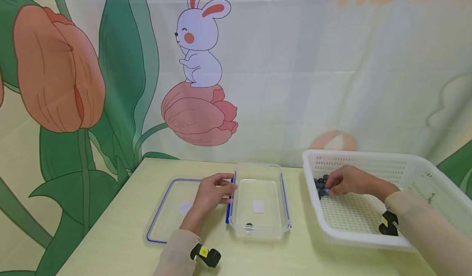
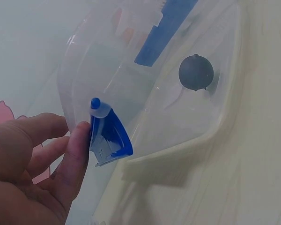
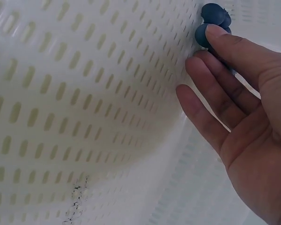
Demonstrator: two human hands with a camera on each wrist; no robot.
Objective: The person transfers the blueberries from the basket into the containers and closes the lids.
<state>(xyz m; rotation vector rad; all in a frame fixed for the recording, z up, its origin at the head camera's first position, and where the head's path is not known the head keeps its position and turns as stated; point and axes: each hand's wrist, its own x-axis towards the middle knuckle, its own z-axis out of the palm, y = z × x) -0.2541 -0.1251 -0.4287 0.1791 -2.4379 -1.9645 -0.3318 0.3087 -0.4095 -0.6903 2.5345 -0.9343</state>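
At lower centre the left hand point(image 1: 212, 193) touches a clear container point(image 1: 271, 220), fingers apart; at lower right the right hand's point(image 1: 348, 180) fingers pinch a dark berry point(image 3: 202, 35) inside a white basket point(image 1: 363, 238).

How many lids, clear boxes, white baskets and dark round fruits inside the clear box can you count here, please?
Lid: 1
Clear box: 1
White basket: 1
Dark round fruit inside the clear box: 1
Total: 4
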